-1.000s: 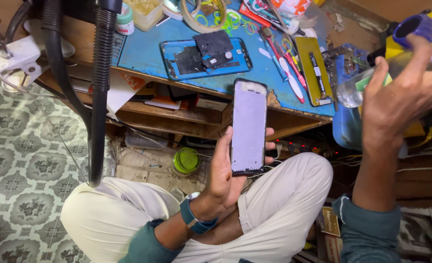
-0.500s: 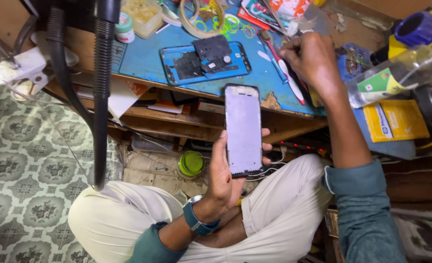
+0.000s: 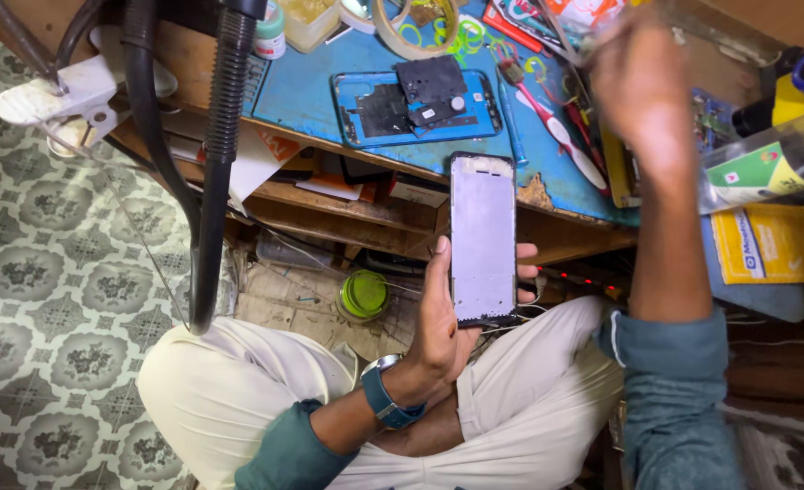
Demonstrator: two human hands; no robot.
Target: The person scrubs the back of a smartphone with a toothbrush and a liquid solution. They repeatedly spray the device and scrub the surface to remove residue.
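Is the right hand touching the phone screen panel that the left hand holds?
Apart. In the head view the right hand is raised over the blue worktop, while the phone screen panel sits lower in the left hand, with clear space between.

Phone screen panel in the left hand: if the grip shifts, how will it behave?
The screen panel looks thin and flat, so probably light and stiff, yet fragile. Its glossy face may be slippery. The left hand grips only its lower edges, so it could tip.
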